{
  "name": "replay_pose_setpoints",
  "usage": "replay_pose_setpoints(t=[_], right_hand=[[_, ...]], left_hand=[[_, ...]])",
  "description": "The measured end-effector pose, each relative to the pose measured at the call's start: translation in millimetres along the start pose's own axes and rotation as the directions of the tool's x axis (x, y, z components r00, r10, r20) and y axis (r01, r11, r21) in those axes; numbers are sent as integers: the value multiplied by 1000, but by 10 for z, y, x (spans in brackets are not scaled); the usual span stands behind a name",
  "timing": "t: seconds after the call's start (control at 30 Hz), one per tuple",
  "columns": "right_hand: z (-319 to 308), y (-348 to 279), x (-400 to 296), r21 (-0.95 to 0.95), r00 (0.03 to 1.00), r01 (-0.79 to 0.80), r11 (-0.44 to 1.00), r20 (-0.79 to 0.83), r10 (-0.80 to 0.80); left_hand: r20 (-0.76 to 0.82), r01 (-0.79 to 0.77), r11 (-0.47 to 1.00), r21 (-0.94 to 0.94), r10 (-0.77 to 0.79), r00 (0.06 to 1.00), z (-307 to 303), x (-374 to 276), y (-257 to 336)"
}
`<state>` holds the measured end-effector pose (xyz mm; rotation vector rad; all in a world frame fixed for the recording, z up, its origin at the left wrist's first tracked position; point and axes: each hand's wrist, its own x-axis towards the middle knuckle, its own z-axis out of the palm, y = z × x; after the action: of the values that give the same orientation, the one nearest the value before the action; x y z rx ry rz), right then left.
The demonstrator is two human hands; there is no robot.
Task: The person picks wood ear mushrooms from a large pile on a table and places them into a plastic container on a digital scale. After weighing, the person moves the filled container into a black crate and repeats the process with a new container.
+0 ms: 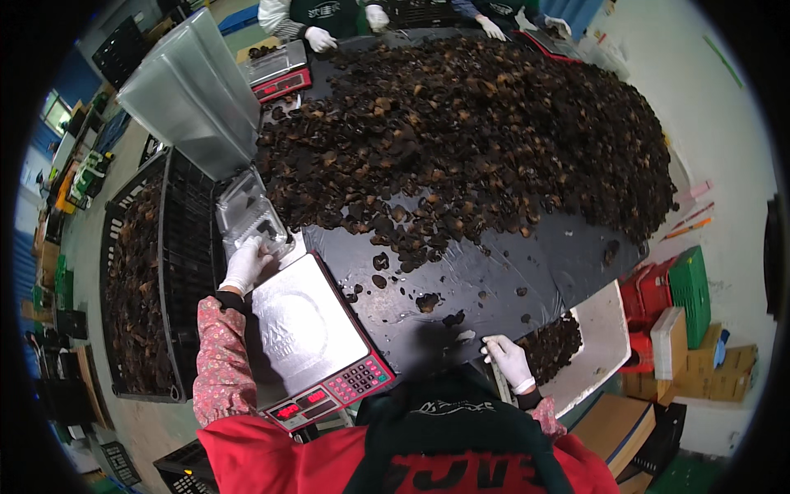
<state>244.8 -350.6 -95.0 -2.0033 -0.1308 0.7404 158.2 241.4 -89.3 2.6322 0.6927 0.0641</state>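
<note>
My white-gloved left hand [245,264] has its fingers on the near edge of a clear plastic clamshell box [242,210], whose lid is up. Just right of that hand lies a red digital scale [302,327]; its metal pan is bare and its display is lit. My right hand [509,361], also gloved, is at the table's front edge with fingers slightly bent and nothing visible in them. A small white scrap [466,336] lies beside its fingertips. Ahead, a large heap of dark wood ear mushrooms [469,136] covers much of the black plastic sheet [524,272].
Tall stacks of clear plastic boxes [191,92] rise at the left, behind a black crate [166,278] of mushrooms. Below the table's right edge stands a white foam bin [598,346] with more. Across the heap, co-workers' gloved hands [321,39] are near another scale [281,80].
</note>
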Motion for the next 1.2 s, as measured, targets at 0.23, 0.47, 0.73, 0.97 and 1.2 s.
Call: replay_pose_setpoints(t=[0.23, 0.47, 0.73, 0.97, 1.2], right_hand=[[657, -694, 526, -403, 704, 653, 641, 11, -710], [1060, -551, 1157, -687, 792, 531, 495, 195, -579], [88, -827, 1010, 712, 936, 255, 654, -12, -352], [-94, -246, 688, 662, 984, 57, 747, 88, -154], [621, -316, 526, -638, 816, 443, 630, -5, -578]], left_hand=[[-45, 66, 874, -481, -100, 994, -2, 20, -619], [200, 278, 585, -762, -196, 960, -305, -128, -586], [-154, 9, 670, -742, -183, 971, -225, -69, -551], [-365, -23, 794, -608, -253, 896, -13, 6, -871], [-609, -29, 1000, 10, 29, 793, -101, -5, -459]])
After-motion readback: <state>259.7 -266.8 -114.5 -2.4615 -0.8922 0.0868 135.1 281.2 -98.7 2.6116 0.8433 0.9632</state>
